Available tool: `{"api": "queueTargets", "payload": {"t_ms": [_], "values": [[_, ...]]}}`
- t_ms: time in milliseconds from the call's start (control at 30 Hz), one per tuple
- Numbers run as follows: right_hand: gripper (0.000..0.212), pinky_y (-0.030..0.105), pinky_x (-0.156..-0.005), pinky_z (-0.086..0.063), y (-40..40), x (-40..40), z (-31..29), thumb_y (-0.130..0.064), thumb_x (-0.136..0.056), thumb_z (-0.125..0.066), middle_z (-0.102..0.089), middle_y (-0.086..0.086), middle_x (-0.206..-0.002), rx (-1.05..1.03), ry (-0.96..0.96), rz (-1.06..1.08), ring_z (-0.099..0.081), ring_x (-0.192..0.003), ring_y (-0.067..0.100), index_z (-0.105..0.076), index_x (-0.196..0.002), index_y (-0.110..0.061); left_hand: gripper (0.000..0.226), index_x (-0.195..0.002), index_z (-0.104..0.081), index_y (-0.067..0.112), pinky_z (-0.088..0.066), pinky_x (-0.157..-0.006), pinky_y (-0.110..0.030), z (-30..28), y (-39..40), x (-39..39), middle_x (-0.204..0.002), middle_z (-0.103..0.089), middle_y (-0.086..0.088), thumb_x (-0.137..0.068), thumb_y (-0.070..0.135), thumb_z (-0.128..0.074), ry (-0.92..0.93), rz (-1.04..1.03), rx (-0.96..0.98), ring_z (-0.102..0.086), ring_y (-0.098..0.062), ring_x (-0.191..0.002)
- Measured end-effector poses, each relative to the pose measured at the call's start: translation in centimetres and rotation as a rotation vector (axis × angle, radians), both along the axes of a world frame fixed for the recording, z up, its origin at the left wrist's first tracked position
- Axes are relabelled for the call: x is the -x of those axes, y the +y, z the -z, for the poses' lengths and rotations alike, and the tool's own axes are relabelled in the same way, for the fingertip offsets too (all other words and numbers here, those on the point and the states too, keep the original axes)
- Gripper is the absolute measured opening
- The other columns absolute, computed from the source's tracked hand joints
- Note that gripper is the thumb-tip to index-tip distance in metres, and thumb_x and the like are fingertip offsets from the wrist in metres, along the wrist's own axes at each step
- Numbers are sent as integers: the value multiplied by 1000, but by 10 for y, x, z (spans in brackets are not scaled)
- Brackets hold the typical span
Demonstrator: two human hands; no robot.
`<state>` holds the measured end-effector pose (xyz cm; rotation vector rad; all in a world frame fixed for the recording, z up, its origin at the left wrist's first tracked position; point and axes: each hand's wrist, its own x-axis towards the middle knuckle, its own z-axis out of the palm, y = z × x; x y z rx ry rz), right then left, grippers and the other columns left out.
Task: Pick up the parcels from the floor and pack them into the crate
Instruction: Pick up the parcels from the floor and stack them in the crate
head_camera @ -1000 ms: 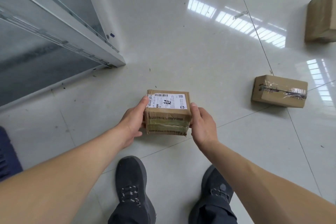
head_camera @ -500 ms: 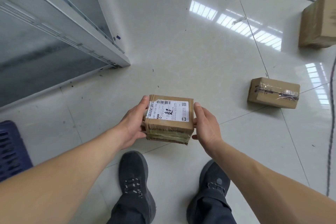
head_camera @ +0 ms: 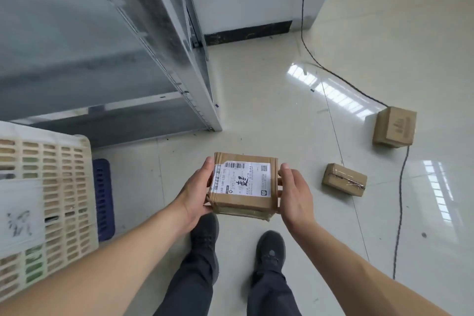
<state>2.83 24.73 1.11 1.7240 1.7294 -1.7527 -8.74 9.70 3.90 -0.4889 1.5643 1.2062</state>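
Glossy pale tiled floor [head_camera: 256, 110] beside grey metal shelving [head_camera: 107, 41]; at left stands the cream slatted plastic crate [head_camera: 64, 187], its contents unclear. At centre, the left hand [head_camera: 196, 191] and right hand [head_camera: 295, 194] clasp a brown taped cardboard parcel with a white shipping label [head_camera: 243, 183] by opposite sides, lifted off the floor, not yet packed. At right, a small flat taped parcel [head_camera: 344, 179] and a taller cardboard box [head_camera: 394, 127] lie on the floor, apparently awaiting collection.

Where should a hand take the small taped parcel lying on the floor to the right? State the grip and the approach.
Take the small taped parcel across its two long side faces, coming down from above. It lies flat, long and narrow, tape along its top, with bare floor around it.
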Motion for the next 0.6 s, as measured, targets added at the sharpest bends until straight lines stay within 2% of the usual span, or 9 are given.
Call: {"api": "queueTargets", "payload": {"t_ms": [133,200,267,367,467,533,600], "values": [[62,58,-91,-56,-15,11,-79,-83,-79,-34,-73,-8,-96,-28,67,-76,-70,-97,25,-70,-95,-35,52,-111,-64,27,-49,-75,-33,-92,-22,-3,-95,-77,6,-101,57,-23,83,-62,-35,-71,-11,-85],[65,54,-90,-57,-27,17,-122,-81,-83,-33,-74,-8,-97,-48,114,-147,-70,-97,23,-72,-100,-33,53,-111,-64,27,-49,-71,-31,-134,-38,-6,-95,-77,5,-102,56,-21,118,-92,-51,-73,-8,-80],[60,41,-85,-55,-39,24,-164,-71,-95,-34,-73,-8,-97,-82,168,-230,-68,-96,19,-72,-105,-26,56,-111,-65,27,-48,-72,-31,-172,-56,-9,-96,-77,4,-101,58,-21,163,-125,-49,-72,-8,-81],[47,24,-69,-43,-61,33,-210,-51,-107,-36,-69,-8,-96,-123,243,-354,-60,-87,5,-70,-107,-18,57,-109,-67,28,-49,-79,-34,-218,-89,-16,-97,-77,5,-100,60,-21,211,-211,-37,-70,-13,-89],[50,31,-73,-48,-94,44,-245,-57,-103,-39,-72,-5,-95,-123,295,-430,-64,-88,13,-71,-105,-20,58,-106,-69,26,-48,-83,-35,-255,-123,-19,-95,-77,4,-100,59,-22,271,-285,-45,-70,-14,-89],[49,38,-81,-54,-119,52,-262,-61,-99,-40,-73,-7,-92,-107,318,-467,-67,-92,15,-72,-101,-24,58,-106,-68,26,-50,-80,-33,-274,-150,-19,-95,-77,4,-100,60,-21,289,-327,-46,-70,-12,-89],[46,39,-83,-55,-144,62,-280,-58,-102,-42,-74,-7,-94,-99,342,-494,-68,-93,15,-73,-101,-24,56,-106,-68,28,-49,-77,-33,-289,-177,-18,-96,-77,5,-100,60,-22,312,-363,-52,-69,-14,-94]]}}
